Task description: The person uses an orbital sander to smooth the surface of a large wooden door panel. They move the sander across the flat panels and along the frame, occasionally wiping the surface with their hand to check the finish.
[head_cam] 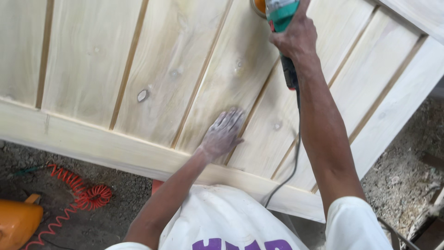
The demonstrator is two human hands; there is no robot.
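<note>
A pale wooden door panel [152,83] with several grooved planks lies flat in front of me. My left hand [223,133], dusted white, rests palm down with fingers spread on a plank near the bottom rail. My right hand [296,39] reaches far across the panel and grips a green and black power sander [280,18]. Its orange disc [259,6] touches the wood at the top edge of view. The sander's black handle and cord [293,157] run back along my right forearm.
A coiled orange air hose [85,194] lies on the dirt floor at lower left beside an orange container [16,222]. Sawdust and wood shavings [407,185] cover the ground at right. My white shirt [226,222] fills the bottom centre.
</note>
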